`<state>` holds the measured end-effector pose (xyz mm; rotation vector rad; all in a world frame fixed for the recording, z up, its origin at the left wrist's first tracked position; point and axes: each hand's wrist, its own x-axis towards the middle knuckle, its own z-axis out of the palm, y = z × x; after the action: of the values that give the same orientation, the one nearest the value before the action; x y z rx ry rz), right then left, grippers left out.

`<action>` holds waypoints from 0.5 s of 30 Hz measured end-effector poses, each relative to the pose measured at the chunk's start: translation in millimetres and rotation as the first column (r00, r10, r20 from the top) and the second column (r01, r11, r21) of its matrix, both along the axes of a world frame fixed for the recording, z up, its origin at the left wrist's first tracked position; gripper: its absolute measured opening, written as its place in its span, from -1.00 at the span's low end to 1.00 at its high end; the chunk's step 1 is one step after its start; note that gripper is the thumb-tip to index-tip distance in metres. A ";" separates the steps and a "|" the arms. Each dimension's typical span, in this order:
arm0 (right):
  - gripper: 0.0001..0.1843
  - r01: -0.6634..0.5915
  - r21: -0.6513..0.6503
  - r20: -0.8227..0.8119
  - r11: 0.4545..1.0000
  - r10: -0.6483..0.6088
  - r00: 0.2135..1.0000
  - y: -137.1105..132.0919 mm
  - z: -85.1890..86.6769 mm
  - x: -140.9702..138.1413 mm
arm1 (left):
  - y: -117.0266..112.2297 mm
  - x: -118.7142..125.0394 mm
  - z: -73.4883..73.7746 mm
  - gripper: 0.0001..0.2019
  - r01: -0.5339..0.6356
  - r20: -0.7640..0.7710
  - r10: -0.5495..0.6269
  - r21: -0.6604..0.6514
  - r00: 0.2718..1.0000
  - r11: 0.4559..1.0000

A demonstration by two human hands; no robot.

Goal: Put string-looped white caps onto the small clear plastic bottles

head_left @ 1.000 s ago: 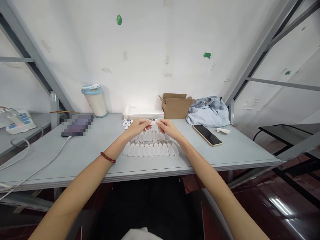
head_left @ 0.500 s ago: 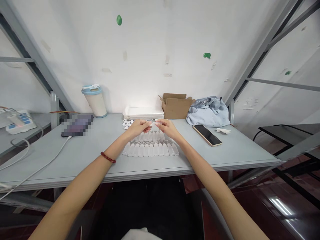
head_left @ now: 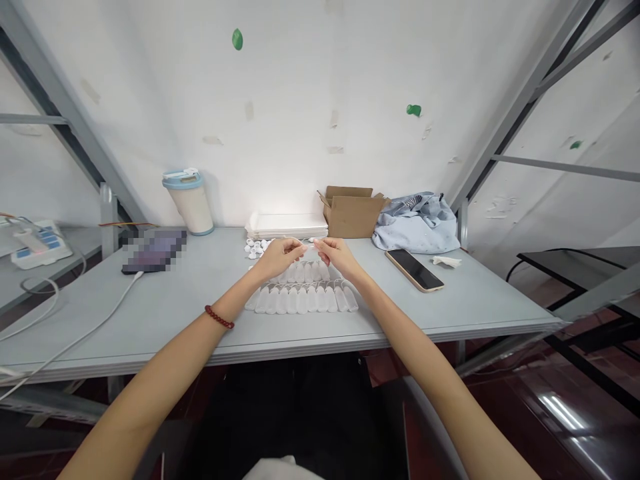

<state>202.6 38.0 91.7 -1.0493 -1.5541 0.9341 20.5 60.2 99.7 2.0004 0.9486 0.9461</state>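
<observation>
White and tiny, the piece (head_left: 311, 244) between my fingertips is too small to make out; I cannot tell its shape or whether it is one part or two. My hands hide the back row of the clear tubes (head_left: 301, 298) lying side by side on the table (head_left: 450, 303), and the device (head_left: 155, 250) on the left is blurred out.

My left hand (head_left: 280, 255) and right hand (head_left: 336, 253) are raised just above the tubes, close together, fingertips almost meeting. Each is curled, with thumb and forefinger pinched on an end of the piece, so it hangs in the air over the far row, clear of the table. A red bracelet (head_left: 219, 317) sits on my left wrist. Loose white caps (head_left: 255, 248) lie just left of my left hand, trays (head_left: 287, 225) are stacked behind, and a phone (head_left: 414, 269) lies well to the right.

Compared with half a second ago, my left hand has edged slightly toward the right one and the gap has narrowed; nothing on the table has shifted.
</observation>
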 end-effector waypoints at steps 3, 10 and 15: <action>-0.55 -0.003 0.032 0.013 0.999 0.003 1.000 1.1 -1.8 1.5 | -0.4 1.1 0.1 -0.66 -0.003 0.024 0.004 -0.064 1.000 0.998; -0.60 -0.016 0.090 0.069 0.996 0.010 0.998 3.3 -6.7 3.1 | -0.7 1.1 5.3 -0.57 -0.021 0.118 0.053 -0.257 0.992 0.966; -0.65 -0.019 0.102 0.072 0.995 0.011 0.997 4.1 -7.3 3.2 | -0.7 -1.3 6.2 -0.52 0.066 0.133 -0.016 -0.384 0.991 0.921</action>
<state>205.8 42.1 84.5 -1.0086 -1.6535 0.8256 19.3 59.5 105.9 1.6006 0.9359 0.7809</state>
